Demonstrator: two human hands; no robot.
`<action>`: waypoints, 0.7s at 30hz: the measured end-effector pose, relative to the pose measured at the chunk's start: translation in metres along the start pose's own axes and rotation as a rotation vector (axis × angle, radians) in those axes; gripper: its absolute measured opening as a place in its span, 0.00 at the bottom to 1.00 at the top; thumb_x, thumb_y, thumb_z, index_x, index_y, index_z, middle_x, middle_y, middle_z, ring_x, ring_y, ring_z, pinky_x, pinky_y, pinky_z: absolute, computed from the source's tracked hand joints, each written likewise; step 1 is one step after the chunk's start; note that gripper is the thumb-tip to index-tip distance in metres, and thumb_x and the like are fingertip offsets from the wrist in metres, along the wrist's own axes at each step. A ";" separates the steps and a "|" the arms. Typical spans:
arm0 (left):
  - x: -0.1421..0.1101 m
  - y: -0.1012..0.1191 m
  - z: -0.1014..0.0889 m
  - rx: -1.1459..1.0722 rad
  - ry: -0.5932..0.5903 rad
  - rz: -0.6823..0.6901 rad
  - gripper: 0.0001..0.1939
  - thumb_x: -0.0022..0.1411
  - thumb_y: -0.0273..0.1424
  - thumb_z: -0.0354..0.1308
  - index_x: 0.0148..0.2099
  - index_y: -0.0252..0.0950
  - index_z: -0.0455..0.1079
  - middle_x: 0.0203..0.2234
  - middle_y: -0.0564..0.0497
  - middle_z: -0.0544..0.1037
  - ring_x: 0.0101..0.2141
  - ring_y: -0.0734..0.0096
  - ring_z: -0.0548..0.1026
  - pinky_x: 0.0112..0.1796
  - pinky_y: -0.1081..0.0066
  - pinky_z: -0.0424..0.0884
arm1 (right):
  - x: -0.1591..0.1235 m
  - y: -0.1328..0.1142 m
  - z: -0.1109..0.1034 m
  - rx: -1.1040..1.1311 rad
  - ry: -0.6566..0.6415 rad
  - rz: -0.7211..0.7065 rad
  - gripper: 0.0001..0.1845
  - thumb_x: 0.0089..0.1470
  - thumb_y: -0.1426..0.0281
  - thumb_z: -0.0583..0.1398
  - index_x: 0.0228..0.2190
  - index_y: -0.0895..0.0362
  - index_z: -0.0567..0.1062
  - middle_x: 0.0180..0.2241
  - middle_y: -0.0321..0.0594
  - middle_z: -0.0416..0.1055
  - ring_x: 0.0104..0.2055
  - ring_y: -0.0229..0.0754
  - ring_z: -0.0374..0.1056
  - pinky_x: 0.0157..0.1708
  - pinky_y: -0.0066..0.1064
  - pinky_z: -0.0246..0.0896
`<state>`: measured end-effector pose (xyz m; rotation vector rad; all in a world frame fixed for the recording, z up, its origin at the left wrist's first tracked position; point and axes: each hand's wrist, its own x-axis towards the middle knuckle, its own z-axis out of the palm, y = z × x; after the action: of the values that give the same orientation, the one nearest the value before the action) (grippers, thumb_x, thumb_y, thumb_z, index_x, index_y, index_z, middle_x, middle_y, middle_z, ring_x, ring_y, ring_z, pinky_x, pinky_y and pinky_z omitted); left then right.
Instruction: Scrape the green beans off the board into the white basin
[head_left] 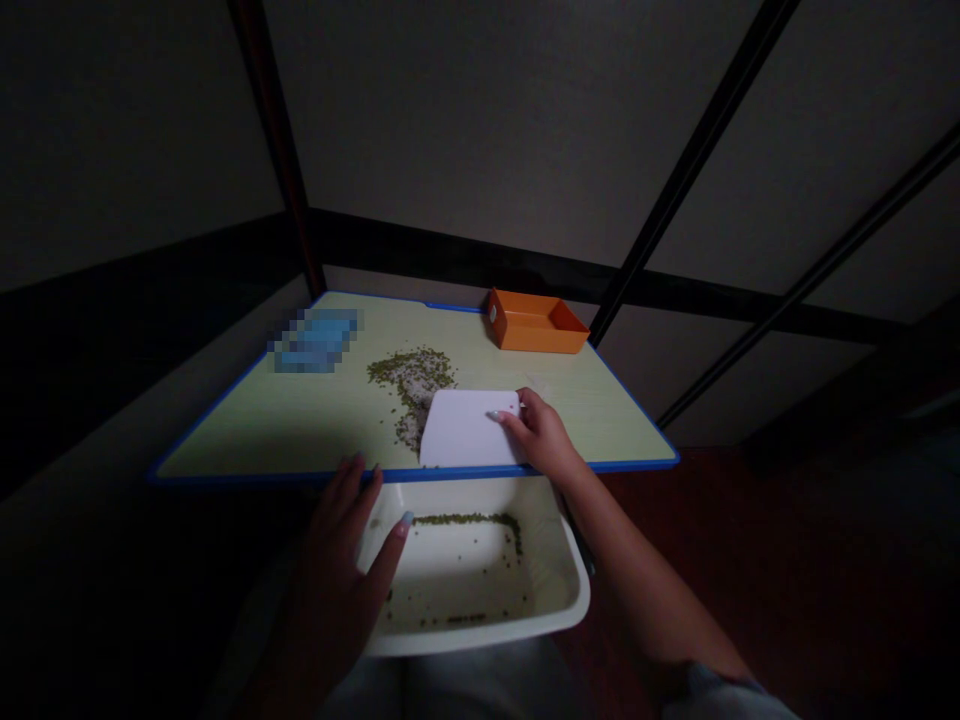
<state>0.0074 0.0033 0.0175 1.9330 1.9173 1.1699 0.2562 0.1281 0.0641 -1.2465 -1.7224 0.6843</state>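
Right hand (546, 438): pinching white scraper (469, 430) by right edge;
Seeds (424, 372): left of scraper;
Left hand (349, 570): spread, partly lost in darkness

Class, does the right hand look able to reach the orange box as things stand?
Probably yes: nothing upright stands between the right hand and the orange box, though that hand holds a flat white piece.

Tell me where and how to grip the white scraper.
Probably best by its right edge, coming from the right, with the thumb across the broad face. The white scraper is thin and flat, and its left side lies against the scattered green grains. The right hand has hold of that right edge.
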 end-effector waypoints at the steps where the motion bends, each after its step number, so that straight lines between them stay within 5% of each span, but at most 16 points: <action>1: 0.000 0.000 0.000 -0.002 0.002 0.000 0.29 0.64 0.47 0.48 0.61 0.39 0.66 0.67 0.45 0.63 0.67 0.55 0.59 0.64 0.48 0.60 | 0.001 0.000 0.001 0.015 -0.004 -0.004 0.18 0.51 0.54 0.61 0.27 0.52 0.62 0.19 0.28 0.57 0.22 0.35 0.52 0.21 0.27 0.43; 15: 0.001 0.002 -0.003 0.000 -0.019 0.004 0.31 0.64 0.49 0.47 0.61 0.37 0.66 0.67 0.44 0.62 0.67 0.55 0.58 0.65 0.51 0.60 | -0.001 -0.005 -0.001 0.240 -0.023 0.084 0.22 0.46 0.50 0.63 0.28 0.53 0.63 0.22 0.30 0.61 0.23 0.35 0.54 0.21 0.28 0.47; 21: 0.000 -0.003 0.000 0.004 0.014 0.024 0.28 0.64 0.47 0.48 0.61 0.41 0.66 0.67 0.47 0.63 0.67 0.57 0.59 0.64 0.52 0.62 | -0.001 -0.001 -0.006 0.319 0.199 0.041 0.22 0.48 0.49 0.61 0.31 0.52 0.62 0.27 0.34 0.67 0.27 0.38 0.61 0.25 0.28 0.57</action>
<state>0.0056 0.0034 0.0158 1.9605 1.9104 1.1905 0.2613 0.1261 0.0671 -1.0886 -1.3672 0.7962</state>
